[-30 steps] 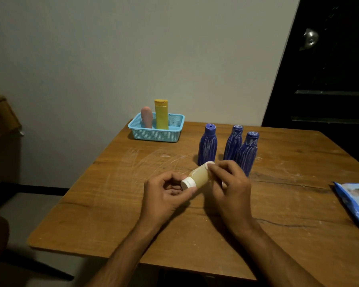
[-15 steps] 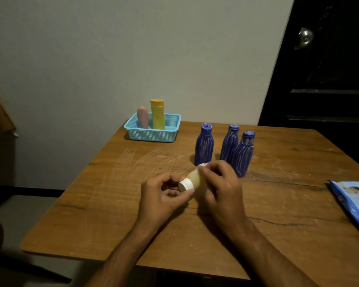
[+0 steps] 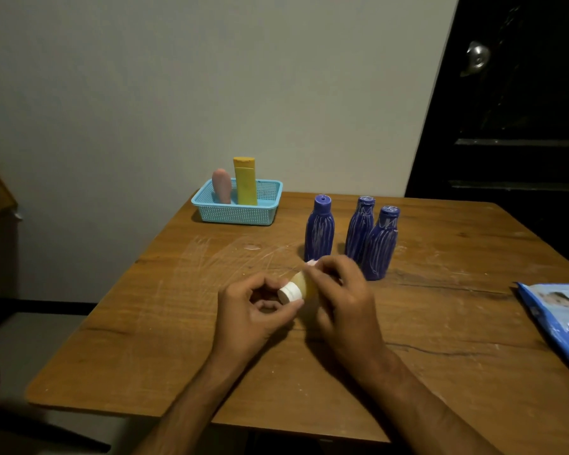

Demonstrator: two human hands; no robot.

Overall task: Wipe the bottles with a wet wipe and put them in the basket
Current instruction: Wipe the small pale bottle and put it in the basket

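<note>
Above the middle of the wooden table (image 3: 178,339) we hold a small pale yellow bottle (image 3: 304,285) tilted on its side, its white cap (image 3: 289,293) pointing toward us and to the left. Our left hand (image 3: 247,318) pinches the cap between thumb and forefinger, the other fingers curled loosely beneath. Our right hand (image 3: 345,307) is wrapped over the bottle's body, fingers bent around it, and a bit of white wet wipe (image 3: 311,262) shows at the fingertips against the bottle's far end; we cannot tell how much of the wipe lies under the hand.

Just behind our hands stand 3 dark blue bottles (image 3: 320,229), upright and streaked with white marks, 1 to the left and 2 close together to the right, the nearest of them just beside our right hand. At the far left corner of the table sits a light blue mesh basket (image 3: 243,215), and in it stand a pink bottle (image 3: 221,186) and a taller yellow bottle (image 3: 245,182), side by side. At the right edge of the table lies a blue wet wipe packet (image 3: 559,316), partly cut off by the frame. White smears mark the tabletop between the basket and our hands
</note>
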